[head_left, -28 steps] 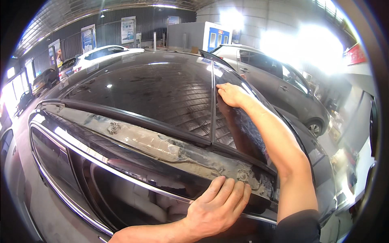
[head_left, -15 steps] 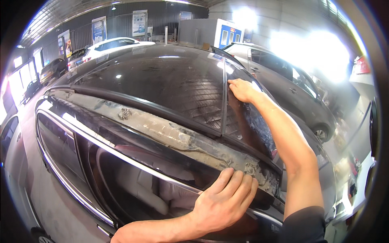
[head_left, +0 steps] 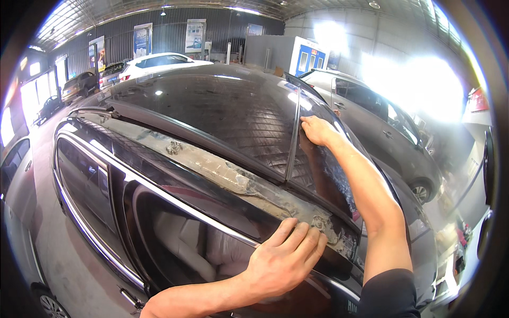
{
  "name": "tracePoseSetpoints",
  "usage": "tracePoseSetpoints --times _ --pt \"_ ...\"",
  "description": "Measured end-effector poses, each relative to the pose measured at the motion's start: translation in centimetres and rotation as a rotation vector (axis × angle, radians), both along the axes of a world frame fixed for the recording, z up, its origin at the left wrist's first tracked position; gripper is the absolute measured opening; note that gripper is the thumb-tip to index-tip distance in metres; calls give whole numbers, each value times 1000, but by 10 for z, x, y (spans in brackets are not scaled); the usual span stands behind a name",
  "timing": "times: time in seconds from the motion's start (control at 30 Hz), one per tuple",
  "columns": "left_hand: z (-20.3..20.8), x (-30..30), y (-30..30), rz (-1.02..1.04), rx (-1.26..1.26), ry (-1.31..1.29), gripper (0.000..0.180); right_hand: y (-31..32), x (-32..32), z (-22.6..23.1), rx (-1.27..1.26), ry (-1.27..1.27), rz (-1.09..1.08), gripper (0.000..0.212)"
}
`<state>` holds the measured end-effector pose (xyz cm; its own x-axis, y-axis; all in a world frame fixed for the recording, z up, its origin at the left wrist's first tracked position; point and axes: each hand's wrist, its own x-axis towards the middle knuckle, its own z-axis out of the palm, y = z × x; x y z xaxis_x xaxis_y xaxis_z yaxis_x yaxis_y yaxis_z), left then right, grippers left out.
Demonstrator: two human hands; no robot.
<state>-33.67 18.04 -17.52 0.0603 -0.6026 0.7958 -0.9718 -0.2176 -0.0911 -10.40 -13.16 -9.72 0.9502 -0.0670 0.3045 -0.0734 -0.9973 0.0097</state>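
- See left grip (head_left: 283, 262) curled over side edge (head_left: 238, 214) of black car (head_left: 201, 98), with fingers (head_left: 297, 234) bent close together; cannot tell if clamped.
- See right grip (head_left: 321, 131) at glossy roof panel (head_left: 318, 169), just beside dark seam strip (head_left: 293, 138) (cannot tell if pinching anything).
- Note dirty grey channel (head_left: 212, 170) just ahead of left grip.
- Note grey car (head_left: 395, 151) beyond right grip.

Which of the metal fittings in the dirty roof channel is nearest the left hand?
The lower-right fitting, just beyond the left hand; the other fitting sits farther up and left along the roof channel.
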Motion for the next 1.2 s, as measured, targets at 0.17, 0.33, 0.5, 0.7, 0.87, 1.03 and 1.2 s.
tracePoseSetpoints --times 0.17,0.33,0.5,0.7,0.87,1.03,1.2 --pt "0 1 0 8 4 -3 73 3 -1 4 8 44 -21 51" --pt "-1 1 0 13 -7 -15 72 6 0 6 21 60 -20 51" --pt "0 0 -2 5 -17 4 71 1 -1 3 20 29 -17 51" --pt "1 0 0 11 -23 0 70 -1 2 3 3 43 -5 52" --pt "1 0 0 19 -37 -7 62 0 1 1 -2 27 -4 51" --pt "0 0 0 10 -32 -4 49 -10 2 -1 -28 12 21 51" --pt "3 1 2 8 -11 11 45 -3 2 2 -17 24 20 51"
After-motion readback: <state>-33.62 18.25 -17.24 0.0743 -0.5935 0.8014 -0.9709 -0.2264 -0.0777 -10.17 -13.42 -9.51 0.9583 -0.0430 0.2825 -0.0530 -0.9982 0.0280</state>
